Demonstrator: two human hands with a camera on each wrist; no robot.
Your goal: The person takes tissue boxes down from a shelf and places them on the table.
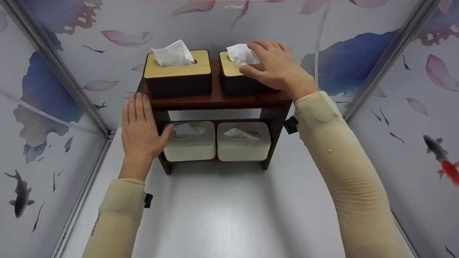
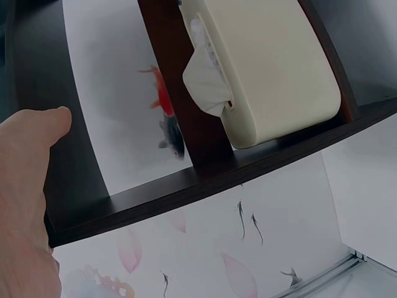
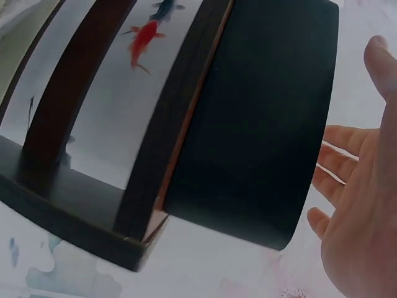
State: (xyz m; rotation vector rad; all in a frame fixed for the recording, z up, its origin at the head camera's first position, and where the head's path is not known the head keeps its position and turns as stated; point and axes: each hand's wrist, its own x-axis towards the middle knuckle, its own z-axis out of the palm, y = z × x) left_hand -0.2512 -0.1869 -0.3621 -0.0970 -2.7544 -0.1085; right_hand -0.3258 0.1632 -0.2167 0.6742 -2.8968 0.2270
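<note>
The left hand [image 1: 140, 130] lies flat, fingers straight, at the left side of the wooden shelf [image 1: 215, 104]. The right hand [image 1: 274, 66], fingers loosely spread, pinching nothing, hovers at or over the right wood-topped box [image 1: 236, 85], upper centre of the frame; contact is unclear. Keeping fingertips off its tissue [image 1: 237, 54] should avoid crushing it.

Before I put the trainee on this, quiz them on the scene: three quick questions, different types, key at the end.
1. How many pale boxes does the rack hold below its top?
2. True or false: the left black box stands beneath the pale boxes.
3. Which is over the right black box: A, the left grip; B, the right grip?

Key:
1. Two.
2. False; it stands on the rack's top.
3. B; the left grip is at the rack's left side.
</note>
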